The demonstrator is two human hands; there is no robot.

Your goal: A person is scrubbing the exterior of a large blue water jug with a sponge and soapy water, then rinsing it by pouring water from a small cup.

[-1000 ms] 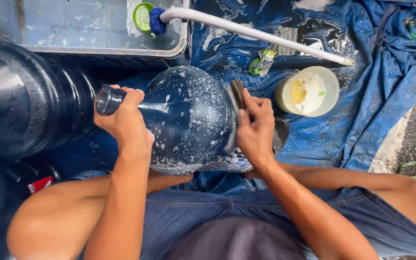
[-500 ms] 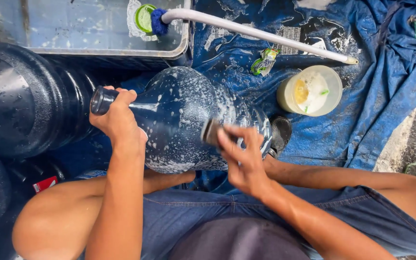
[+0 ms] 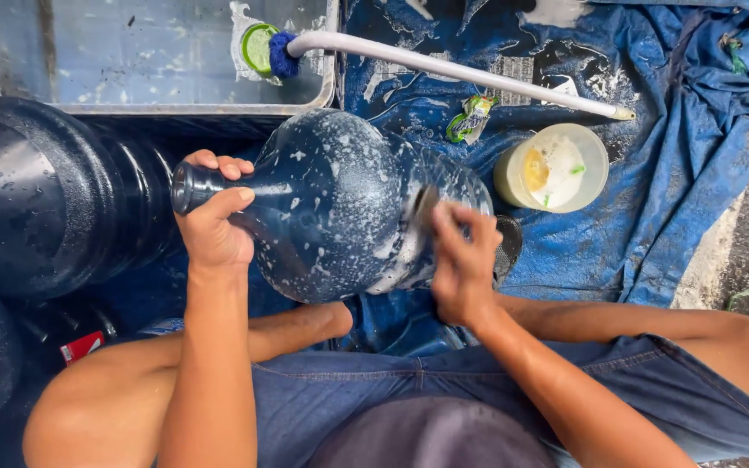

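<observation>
The soapy jug (image 3: 340, 204) is steadied sideways by the left hand (image 3: 211, 227) clenched round its neck; a scrubber (image 3: 424, 208) is pinched in the right hand (image 3: 461, 264) against its side.

I see large blue water jug (image 3: 331, 204) lying on side, flecked with white suds, neck pointing left. My left hand (image 3: 211, 227) wraps around jug neck. My right hand (image 3: 461, 264) presses small scrub pad (image 3: 424, 208) against jug's wide body. Pale tub of soapy liquid (image 3: 552, 167) sits near, on wet blue tarp (image 3: 652, 130). White hose (image 3: 452, 71) crosses above, blue-wrapped end at metal basin (image 3: 132, 61). Dark jug (image 3: 45, 199) lies just left.
</observation>
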